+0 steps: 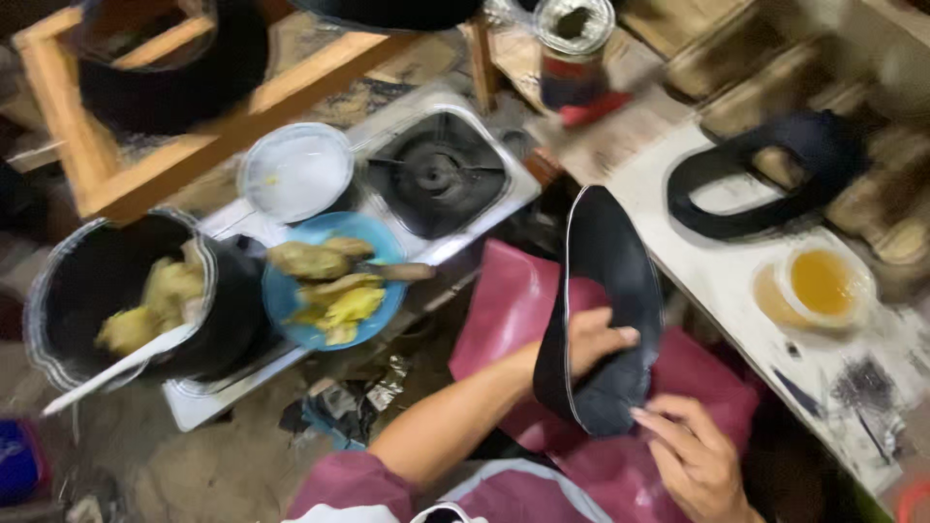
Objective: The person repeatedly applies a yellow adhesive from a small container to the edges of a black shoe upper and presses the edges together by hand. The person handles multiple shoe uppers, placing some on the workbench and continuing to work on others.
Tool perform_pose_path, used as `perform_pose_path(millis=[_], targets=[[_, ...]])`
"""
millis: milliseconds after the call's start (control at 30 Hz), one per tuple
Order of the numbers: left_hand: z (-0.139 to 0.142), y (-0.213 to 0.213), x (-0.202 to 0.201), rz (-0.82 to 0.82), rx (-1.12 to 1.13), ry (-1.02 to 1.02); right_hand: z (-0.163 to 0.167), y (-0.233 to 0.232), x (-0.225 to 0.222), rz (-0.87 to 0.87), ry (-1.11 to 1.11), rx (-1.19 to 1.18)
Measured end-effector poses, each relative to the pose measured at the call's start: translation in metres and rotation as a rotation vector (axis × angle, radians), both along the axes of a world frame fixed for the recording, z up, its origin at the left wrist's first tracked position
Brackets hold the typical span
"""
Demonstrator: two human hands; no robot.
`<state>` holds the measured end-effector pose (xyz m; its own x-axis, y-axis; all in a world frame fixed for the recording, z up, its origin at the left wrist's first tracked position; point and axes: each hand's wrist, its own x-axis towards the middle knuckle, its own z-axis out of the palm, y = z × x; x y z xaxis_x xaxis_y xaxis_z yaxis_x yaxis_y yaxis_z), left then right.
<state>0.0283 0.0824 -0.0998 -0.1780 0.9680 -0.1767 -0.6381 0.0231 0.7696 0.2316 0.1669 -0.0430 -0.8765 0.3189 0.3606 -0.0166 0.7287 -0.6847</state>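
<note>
Two hands are working one dark shoe upper (605,300) over the lap: the left hand (591,339) is closing around its edge, the right hand (693,455) is pinching its lower end. Fitting it probably comes next, needing firm grips; glue tub (821,283) is sitting on the counter (717,271).

— What do the hands hold?
— A dark shoe upper (605,310) stands on edge over a maroon cloth (504,310). The left hand (593,341) presses its inner side; the right hand (693,455) pinches its lower edge.
— And around them?
— Beyond the left hand, a blue plate (334,281) of food beside a stove burner (436,174); past the right hand, a cup of amber liquid (819,283).
</note>
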Motion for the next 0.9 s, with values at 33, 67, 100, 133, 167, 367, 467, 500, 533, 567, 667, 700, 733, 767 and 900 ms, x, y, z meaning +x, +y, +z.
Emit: perform_pose_path(millis=[33, 67, 100, 133, 167, 367, 467, 500, 533, 567, 667, 700, 733, 767, 900], targets=[[-0.001, 0.002, -0.004, 0.044, 0.029, 0.068, -0.005, 0.001, -0.005, -0.014, 0.038, -0.007], [-0.002, 0.002, -0.009, 0.089, 0.052, 0.139, -0.012, -0.003, -0.013, -0.085, 0.059, -0.050], [-0.003, 0.002, -0.013, 0.164, -0.029, 0.297, -0.019, -0.009, -0.022, -0.160, 0.075, -0.095], [-0.004, 0.002, -0.016, 0.235, -0.115, 0.449, -0.024, -0.016, -0.029, -0.238, 0.087, -0.140], [-0.004, 0.000, -0.019, 0.304, -0.209, 0.601, -0.028, -0.021, -0.040, -0.219, 0.065, -0.228], [-0.004, -0.013, -0.020, 0.511, 0.047, 0.451, -0.015, -0.072, -0.082, 0.003, 0.393, -0.588], [-0.002, -0.018, -0.014, 0.548, 0.093, 0.331, -0.008, -0.091, -0.086, -0.167, 0.362, -0.451], [0.000, -0.018, -0.011, 0.563, 0.131, 0.303, -0.006, -0.095, -0.085, -0.171, 0.386, -0.480], [0.003, -0.019, -0.008, 0.575, 0.168, 0.275, -0.005, -0.097, -0.084, -0.178, 0.410, -0.510], [0.005, -0.019, -0.005, 0.584, 0.204, 0.245, -0.005, -0.099, -0.082, -0.217, 0.383, -0.534], [0.017, -0.021, 0.006, 0.625, 0.178, 0.256, -0.008, -0.096, -0.073, -0.288, 0.363, -0.608], [0.021, -0.024, 0.011, 0.632, 0.174, 0.238, -0.008, -0.095, -0.067, -0.286, 0.396, -0.635], [0.025, -0.027, 0.016, 0.622, 0.172, 0.215, -0.008, -0.094, -0.058, -0.299, 0.430, -0.655], [0.028, -0.028, 0.023, 0.599, 0.170, 0.185, -0.007, -0.092, -0.046, -0.291, 0.412, -0.655], [0.035, -0.039, 0.052, 0.454, -0.102, 0.485, -0.005, -0.091, -0.001, -0.346, 0.354, -0.699]])
